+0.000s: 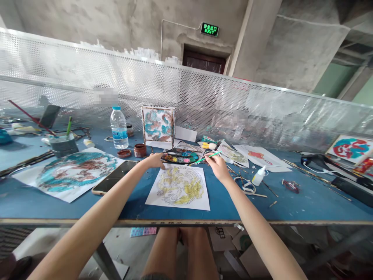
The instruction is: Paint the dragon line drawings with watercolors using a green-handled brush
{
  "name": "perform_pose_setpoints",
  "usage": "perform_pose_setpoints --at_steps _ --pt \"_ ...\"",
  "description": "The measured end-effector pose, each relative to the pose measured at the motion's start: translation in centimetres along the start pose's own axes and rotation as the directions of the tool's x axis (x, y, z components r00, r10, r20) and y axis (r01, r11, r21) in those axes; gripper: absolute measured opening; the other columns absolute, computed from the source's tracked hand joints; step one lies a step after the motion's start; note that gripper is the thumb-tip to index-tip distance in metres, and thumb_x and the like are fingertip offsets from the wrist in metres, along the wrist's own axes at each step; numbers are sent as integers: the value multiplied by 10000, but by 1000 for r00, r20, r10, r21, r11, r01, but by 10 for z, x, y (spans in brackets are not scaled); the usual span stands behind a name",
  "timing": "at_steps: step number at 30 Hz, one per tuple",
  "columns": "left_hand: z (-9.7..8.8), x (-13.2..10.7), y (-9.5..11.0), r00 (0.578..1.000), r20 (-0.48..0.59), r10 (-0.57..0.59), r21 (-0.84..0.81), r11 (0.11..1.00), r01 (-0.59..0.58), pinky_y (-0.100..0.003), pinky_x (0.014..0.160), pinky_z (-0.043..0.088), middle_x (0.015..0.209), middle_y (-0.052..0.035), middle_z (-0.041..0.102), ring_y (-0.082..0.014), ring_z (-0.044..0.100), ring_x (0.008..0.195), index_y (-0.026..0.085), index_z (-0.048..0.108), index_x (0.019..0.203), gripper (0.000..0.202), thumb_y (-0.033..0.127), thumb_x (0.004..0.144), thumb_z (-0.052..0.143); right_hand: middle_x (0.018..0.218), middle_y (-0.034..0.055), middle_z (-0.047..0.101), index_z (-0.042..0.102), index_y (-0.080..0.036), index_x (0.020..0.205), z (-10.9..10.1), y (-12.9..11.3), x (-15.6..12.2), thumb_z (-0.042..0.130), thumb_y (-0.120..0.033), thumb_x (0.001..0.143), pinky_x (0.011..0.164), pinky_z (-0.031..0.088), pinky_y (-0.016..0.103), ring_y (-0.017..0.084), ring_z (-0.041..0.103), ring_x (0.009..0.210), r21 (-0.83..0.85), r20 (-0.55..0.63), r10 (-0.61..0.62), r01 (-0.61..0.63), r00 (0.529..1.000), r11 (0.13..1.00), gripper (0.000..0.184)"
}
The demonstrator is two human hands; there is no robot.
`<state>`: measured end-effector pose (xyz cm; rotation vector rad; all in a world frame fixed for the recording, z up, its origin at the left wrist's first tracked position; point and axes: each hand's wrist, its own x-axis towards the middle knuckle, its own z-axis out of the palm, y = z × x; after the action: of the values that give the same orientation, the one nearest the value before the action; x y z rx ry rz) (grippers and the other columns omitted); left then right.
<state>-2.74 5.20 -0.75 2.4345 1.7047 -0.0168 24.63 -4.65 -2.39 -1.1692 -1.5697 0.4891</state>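
Observation:
My right hand [216, 166] is closed around a thin green paintbrush [210, 156]. The brush slants down to the left, its tip by the right end of a dark paint palette [177, 156] with blobs of several colours. At the palette's left end, my left hand [155, 160] has its fingers closed on the edge, thumb near the top of the paper. Just below the palette lies a white sheet with a round line drawing [180, 186], partly painted yellow. Left of it are a phone [118, 178] and a sheet painted turquoise and brown [75, 171].
Behind stand a water bottle [119, 130], a brown paint jar [140, 150] and a framed painting [159, 125]. A cup with brushes [63, 145] is at left. To the right are a white glue bottle [258, 176], twigs, more pictures [256, 157] and a black headset-like device [316, 161].

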Motion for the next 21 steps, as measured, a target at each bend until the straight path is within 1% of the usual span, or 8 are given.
perform_pose_setpoints --at_steps 2,5,8,12,14,17,21 --pt "0 0 0 1000 4 0 3 1000 0 -345 919 384 1315 -150 475 -362 415 1184 136 371 1337 880 413 556 665 871 78 658 623 -174 882 0 -1 0 499 -443 805 663 475 304 211 620 796 -17 6 -13 13 1000 1000 306" --pt "0 0 0 1000 -1 4 18 1000 -4 -344 914 390 1303 -124 494 -353 428 1175 166 375 1335 868 416 557 668 911 73 662 650 -179 909 -1 -2 0 502 -420 811 674 473 305 201 608 783 -50 14 -44 45 999 998 299" --pt "0 0 0 1000 -13 10 30 999 -10 -349 902 400 1285 -100 515 -344 445 1157 196 382 1329 847 419 562 664 954 57 659 658 -198 962 0 -2 -1 487 -394 825 701 475 309 197 596 805 -75 45 -73 77 996 994 294" --pt "0 -2 1 1000 -23 7 17 1000 -6 -341 895 406 1277 -96 520 -343 447 1152 200 389 1327 842 413 560 664 909 45 665 647 -221 1020 4 -1 -3 445 -390 850 712 483 322 210 591 841 -76 93 -50 57 994 995 314" --pt "-1 -3 2 1000 -22 2 8 1000 -2 -340 900 402 1278 -113 514 -350 439 1158 176 389 1330 847 402 562 665 916 43 662 643 -223 1029 7 0 -4 434 -388 855 724 485 324 214 585 873 -47 110 -46 51 993 998 318" --pt "-2 -4 4 1000 0 -1 13 1000 1 -337 920 384 1285 -149 496 -351 426 1168 129 374 1340 859 390 574 661 1010 43 640 633 -220 1042 12 1 -4 434 -370 854 755 479 315 207 569 942 44 158 -44 38 986 998 313" --pt "-2 -4 4 1000 17 -8 16 1000 8 -332 921 383 1293 -155 483 -343 417 1174 116 355 1350 864 389 586 652 1048 49 626 642 -212 1007 15 2 -2 451 -355 834 740 480 297 196 568 948 150 185 8 -36 983 988 294"
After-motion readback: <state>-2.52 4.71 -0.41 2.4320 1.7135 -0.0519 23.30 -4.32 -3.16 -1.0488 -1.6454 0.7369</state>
